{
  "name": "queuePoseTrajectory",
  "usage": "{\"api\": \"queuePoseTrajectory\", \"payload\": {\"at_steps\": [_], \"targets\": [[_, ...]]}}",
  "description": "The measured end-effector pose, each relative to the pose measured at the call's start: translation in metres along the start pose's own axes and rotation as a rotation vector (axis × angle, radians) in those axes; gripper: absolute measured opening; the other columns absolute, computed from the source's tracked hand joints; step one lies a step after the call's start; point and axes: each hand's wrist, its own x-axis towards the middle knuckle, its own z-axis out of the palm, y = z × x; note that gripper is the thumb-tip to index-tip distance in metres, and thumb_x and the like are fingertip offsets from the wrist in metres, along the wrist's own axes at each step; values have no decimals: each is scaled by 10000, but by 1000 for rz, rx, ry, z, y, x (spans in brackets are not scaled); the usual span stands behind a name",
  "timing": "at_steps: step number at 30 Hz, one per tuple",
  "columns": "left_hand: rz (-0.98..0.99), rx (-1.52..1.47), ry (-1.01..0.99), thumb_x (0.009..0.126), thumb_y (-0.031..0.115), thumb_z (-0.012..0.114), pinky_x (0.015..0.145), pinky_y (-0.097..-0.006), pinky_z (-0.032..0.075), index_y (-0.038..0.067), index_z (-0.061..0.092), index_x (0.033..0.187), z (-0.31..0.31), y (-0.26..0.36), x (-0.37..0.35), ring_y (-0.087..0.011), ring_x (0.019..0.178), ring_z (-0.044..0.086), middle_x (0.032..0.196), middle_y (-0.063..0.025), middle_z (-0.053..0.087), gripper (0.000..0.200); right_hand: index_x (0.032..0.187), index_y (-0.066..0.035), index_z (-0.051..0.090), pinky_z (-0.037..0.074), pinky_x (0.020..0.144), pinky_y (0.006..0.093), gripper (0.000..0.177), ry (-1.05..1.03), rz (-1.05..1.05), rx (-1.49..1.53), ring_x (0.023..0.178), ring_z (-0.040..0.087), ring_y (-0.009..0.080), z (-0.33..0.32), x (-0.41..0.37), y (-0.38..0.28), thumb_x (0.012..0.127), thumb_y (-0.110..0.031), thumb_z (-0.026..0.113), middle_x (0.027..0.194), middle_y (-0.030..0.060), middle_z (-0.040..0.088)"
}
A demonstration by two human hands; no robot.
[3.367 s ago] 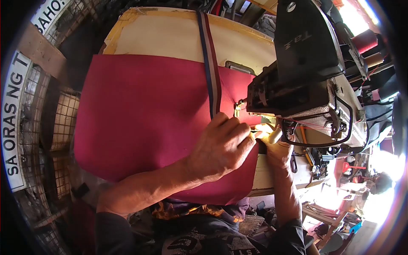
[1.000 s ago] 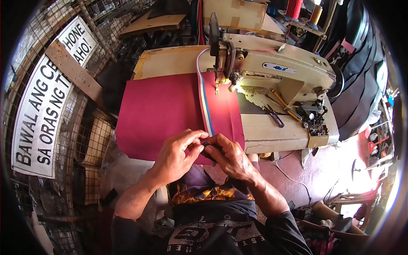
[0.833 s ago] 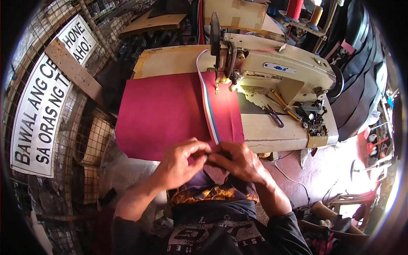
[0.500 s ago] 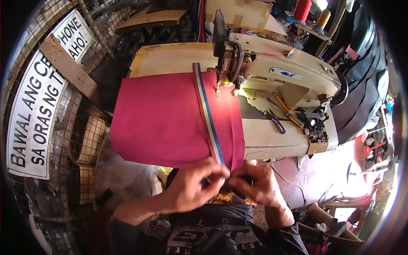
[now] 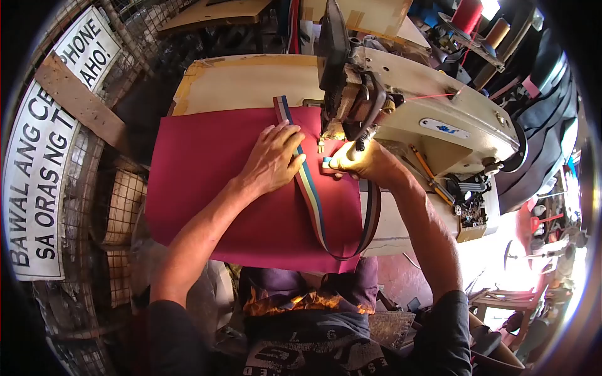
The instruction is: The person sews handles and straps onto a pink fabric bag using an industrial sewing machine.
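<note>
A dark pink fabric sheet [image 5: 207,169] lies on the sewing machine table. Across its right part runs a striped strap [image 5: 308,188] in blue, cream and brown, which loops round at the front edge and comes back up on the right. My left hand [image 5: 273,156] rests on the fabric with fingers spread, its fingertips on the strap. Near the needle of the sewing machine [image 5: 426,113], my right hand [image 5: 360,160] pinches the strap's folded end, just in front of the presser foot [image 5: 322,145].
Red [image 5: 466,15] and brown thread spools stand at the upper right. A pencil [image 5: 423,161] and a pile of small metal parts [image 5: 473,210] lie on the machine bed at right. A wire mesh wall with a white sign [image 5: 44,207] stands at left.
Both hands have moved from the fabric's front edge up onto it, the left onto the strap, the right beside the needle. The strap's near end now loops back towards the machine.
</note>
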Motion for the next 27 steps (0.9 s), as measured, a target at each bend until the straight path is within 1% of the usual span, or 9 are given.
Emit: {"api": "queuePoseTrajectory", "payload": {"at_steps": [4, 7, 9, 15, 18, 21, 22, 25, 27], "targets": [[38, -13, -38, 927, 182, 638, 1210, -535, 300, -20, 574, 1301, -1, 2, -8, -387, 1419, 431, 1399, -194, 539, 431, 936, 3, 769, 453, 563, 238, 217, -35, 186, -47, 668, 605, 77, -5, 5, 18, 937, -210, 728, 787, 36, 718], [10, -48, -49, 907, 169, 639, 1212, -538, 301, -21, 579, 1293, -6, 8, -9, -385, 1414, 440, 1396, -195, 540, 434, 811, 8, 742, 475, 551, 262, 250, -80, -36, -71, 620, 617, 79, 0, 5, 25, 898, -226, 756, 681, 41, 694], [31, -68, -48, 877, 153, 639, 1215, -552, 297, -27, 595, 1267, -8, 13, -14, -392, 1406, 449, 1370, -196, 548, 431, 815, -5, 740, 466, 544, 265, 226, -118, 204, -13, 595, 582, 82, 3, 0, 6, 895, -216, 755, 662, 26, 669], [26, -143, -61, 832, 115, 663, 1213, -561, 297, -26, 641, 1171, -16, 18, -14, -372, 1391, 473, 1273, -168, 591, 368, 816, -7, 729, 453, 549, 267, 237, 3, 187, -23, 614, 574, 79, 9, 1, 9, 938, -210, 729, 658, 17, 646], [66, -156, -34, 802, 80, 686, 1197, -560, 327, -15, 668, 1095, -19, 18, -13, -348, 1346, 522, 1199, -142, 617, 308, 853, -14, 731, 461, 570, 288, 209, -35, 153, -33, 643, 577, 102, 8, 10, 6, 957, -193, 708, 687, 24, 651], [30, -262, 13, 777, 51, 708, 1168, -557, 371, 3, 683, 1026, -14, 15, -14, -334, 1284, 575, 1117, -119, 634, 255, 927, -31, 788, 459, 567, 263, 181, -10, -5, -123, 628, 570, 74, 10, 19, 16, 937, -207, 744, 723, 2, 689], [29, -272, 18, 772, 45, 712, 1155, -551, 389, 7, 685, 1012, -14, 15, -14, -329, 1254, 590, 1091, -113, 635, 244, 927, -26, 782, 470, 571, 276, 177, -29, 80, -117, 628, 579, 85, 10, 20, 15, 928, -200, 752, 728, 18, 695], [55, -286, 29, 759, 28, 719, 1119, -534, 431, 19, 690, 974, -20, 14, -12, -307, 1170, 624, 1022, -99, 632, 217, 919, -14, 723, 501, 621, 341, 173, 8, 91, -113, 673, 630, 157, 16, 19, 22, 927, -187, 726, 780, 67, 691], [111, -275, 34, 754, 19, 718, 1102, -525, 449, 24, 691, 954, -23, 14, -12, -287, 1123, 631, 987, -94, 625, 202, 939, -20, 719, 513, 647, 310, 154, 27, 209, -95, 723, 642, 120, 18, 17, 10, 928, -173, 734, 800, 48, 695]]}}
